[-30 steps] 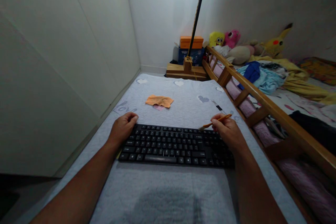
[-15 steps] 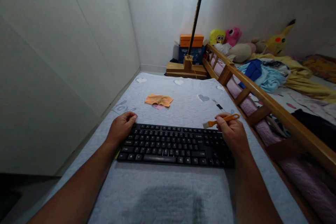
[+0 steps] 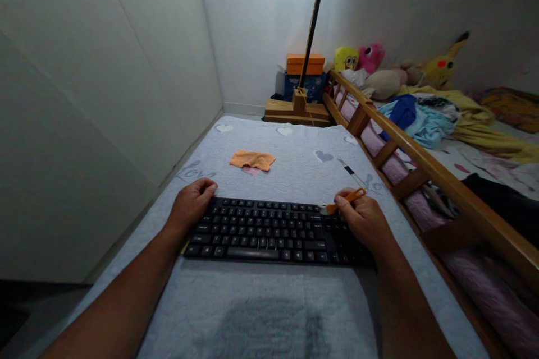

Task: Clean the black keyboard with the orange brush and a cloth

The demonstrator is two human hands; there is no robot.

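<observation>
A black keyboard [image 3: 256,230] lies flat across the light blue-grey cover. At its upper left corner, my left hand [image 3: 191,202] rests with curled fingers, closed on the keyboard's edge; the fingertips are partly hidden. My right hand [image 3: 362,216] pinches a small brush [image 3: 346,199] with an orange handle and pale bristles. The bristles touch or hover just over the keys at the upper right; I cannot tell which. My right hand and wrist hide part of the number pad. Something yellowish [image 3: 184,248] peeks out by the keyboard's left side.
Beyond the keyboard lie an orange cloth [image 3: 252,160] and a thin tool with a black grip [image 3: 349,169]. A wooden bed rail [image 3: 415,148] runs along the right. White cabinet doors [image 3: 105,95] stand left. At the back, a pole [image 3: 314,28] rises from a wooden base.
My right hand has shifted slightly left and down, bringing the bristles lower over the keys, with the handle tilted more steeply. My left hand stays at the keyboard's corner. The view has moved slightly.
</observation>
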